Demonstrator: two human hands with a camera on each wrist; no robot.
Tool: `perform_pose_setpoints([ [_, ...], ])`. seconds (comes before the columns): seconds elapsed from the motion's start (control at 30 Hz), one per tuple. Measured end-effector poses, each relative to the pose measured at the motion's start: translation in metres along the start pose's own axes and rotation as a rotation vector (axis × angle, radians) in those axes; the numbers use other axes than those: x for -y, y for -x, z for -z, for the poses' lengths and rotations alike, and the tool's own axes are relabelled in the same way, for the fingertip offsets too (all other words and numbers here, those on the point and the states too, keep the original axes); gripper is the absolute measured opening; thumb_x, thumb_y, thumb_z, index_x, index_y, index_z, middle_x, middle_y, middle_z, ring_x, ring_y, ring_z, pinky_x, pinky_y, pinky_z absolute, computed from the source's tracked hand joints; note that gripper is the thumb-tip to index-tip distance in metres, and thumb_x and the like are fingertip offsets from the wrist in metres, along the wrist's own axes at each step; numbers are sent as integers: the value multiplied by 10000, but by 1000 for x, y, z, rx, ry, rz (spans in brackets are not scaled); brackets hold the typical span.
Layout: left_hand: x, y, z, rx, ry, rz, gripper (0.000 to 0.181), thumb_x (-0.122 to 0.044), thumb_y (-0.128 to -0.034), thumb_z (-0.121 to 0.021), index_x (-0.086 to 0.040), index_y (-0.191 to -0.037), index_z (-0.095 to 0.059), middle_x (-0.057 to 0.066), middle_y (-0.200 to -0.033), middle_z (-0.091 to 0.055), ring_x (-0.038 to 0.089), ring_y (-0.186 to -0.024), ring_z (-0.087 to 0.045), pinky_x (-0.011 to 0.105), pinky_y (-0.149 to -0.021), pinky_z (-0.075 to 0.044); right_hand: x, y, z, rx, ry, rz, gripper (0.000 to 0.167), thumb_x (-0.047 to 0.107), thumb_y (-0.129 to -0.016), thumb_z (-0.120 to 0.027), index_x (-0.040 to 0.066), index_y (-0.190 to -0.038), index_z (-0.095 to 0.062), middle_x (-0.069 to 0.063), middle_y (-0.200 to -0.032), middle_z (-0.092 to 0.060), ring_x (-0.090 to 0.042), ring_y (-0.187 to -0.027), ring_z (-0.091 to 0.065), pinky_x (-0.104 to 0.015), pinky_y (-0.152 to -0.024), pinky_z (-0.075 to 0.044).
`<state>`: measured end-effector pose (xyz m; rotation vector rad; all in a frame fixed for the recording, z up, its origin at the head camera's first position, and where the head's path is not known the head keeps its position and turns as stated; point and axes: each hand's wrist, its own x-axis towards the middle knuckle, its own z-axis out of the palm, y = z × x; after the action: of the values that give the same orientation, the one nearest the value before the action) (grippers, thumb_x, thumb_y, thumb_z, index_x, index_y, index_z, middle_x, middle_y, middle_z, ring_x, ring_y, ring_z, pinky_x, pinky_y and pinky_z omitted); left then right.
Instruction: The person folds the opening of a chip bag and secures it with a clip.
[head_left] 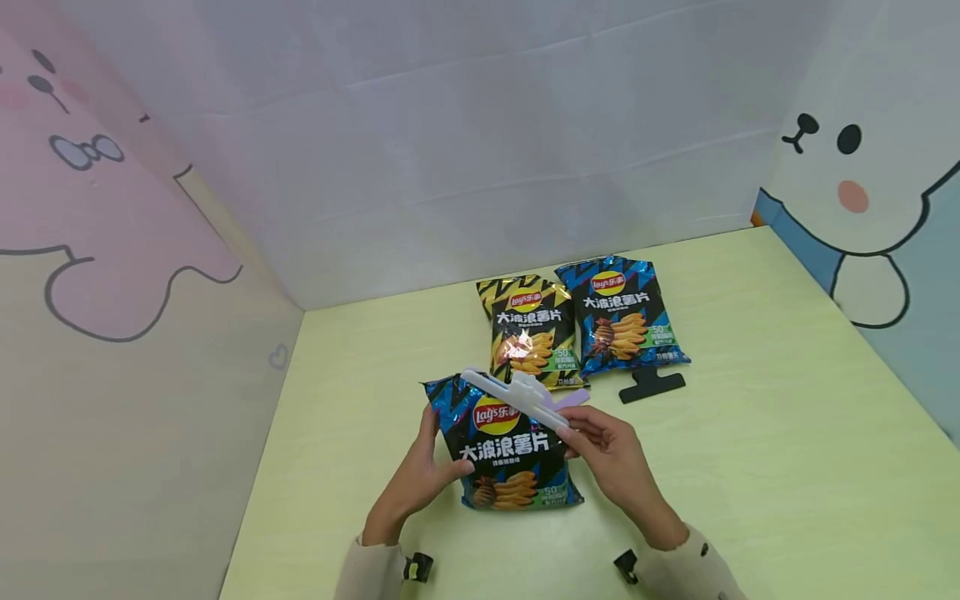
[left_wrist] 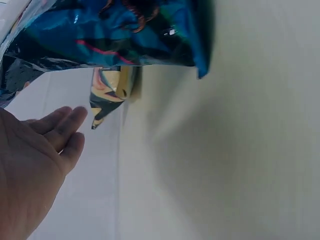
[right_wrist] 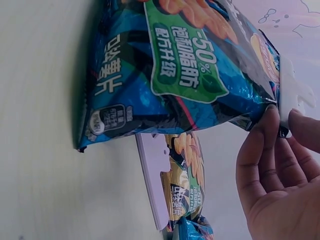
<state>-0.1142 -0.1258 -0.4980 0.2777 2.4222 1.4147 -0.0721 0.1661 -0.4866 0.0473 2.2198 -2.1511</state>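
Note:
A blue Lay's chip bag (head_left: 502,467) stands slightly tilted between the two hands. A long white bag clip (head_left: 517,398) lies slantwise across its top. My left hand (head_left: 420,471) holds the bag's left side, its thumb on the front and fingers reaching behind; in the left wrist view several fingers (left_wrist: 67,127) extend below the bag, and their contact is partly hidden. With thumb and fingers, my right hand (head_left: 611,454) pinches the clip's lower right end at the bag's top corner. The right wrist view shows that thumb on the clip (right_wrist: 289,92).
Behind stand a yellow-and-black chip bag (head_left: 528,333) and another blue chip bag (head_left: 618,317). A black clip (head_left: 652,384) lies before the blue one. A purple clip (head_left: 572,400) is partly hidden behind the held bag. A white wall (head_left: 450,150) borders the pale table (head_left: 772,400).

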Motion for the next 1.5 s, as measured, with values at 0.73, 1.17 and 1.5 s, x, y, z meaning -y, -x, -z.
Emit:
perform_pose_setpoints([
  [0.73, 16, 8, -34, 133, 138, 2, 955, -367, -832, -831, -317, -1563, -218, 35, -1487, -516, 273, -1352, -525, 590, -1176, -368, 0, 0, -4, -63, 91, -13, 249, 156, -977, -662, 97, -1215, -705, -126, -1189, -719, -36, -956, -687, -152, -871, -532],
  [1.17, 19, 5, -37, 97, 140, 21, 850, -360, -825, -839, -257, -1510, -346, 46, -1406, -600, 252, -1253, -615, 527, -1116, -463, -3, -3, -5, -91, 120, -33, 243, 141, -975, -665, 114, -1212, -710, -112, -1183, -721, -52, -963, -685, -157, -879, -531],
  [1.5, 15, 4, -36, 98, 189, 15, 837, -311, -838, -833, -261, -1506, -331, 71, -1413, -586, 267, -1239, -624, 485, -1083, -505, -3, -3, -6, -91, 116, -41, 252, 148, -981, -658, 119, -1227, -703, -100, -1184, -728, -64, -966, -688, -189, -903, -540],
])
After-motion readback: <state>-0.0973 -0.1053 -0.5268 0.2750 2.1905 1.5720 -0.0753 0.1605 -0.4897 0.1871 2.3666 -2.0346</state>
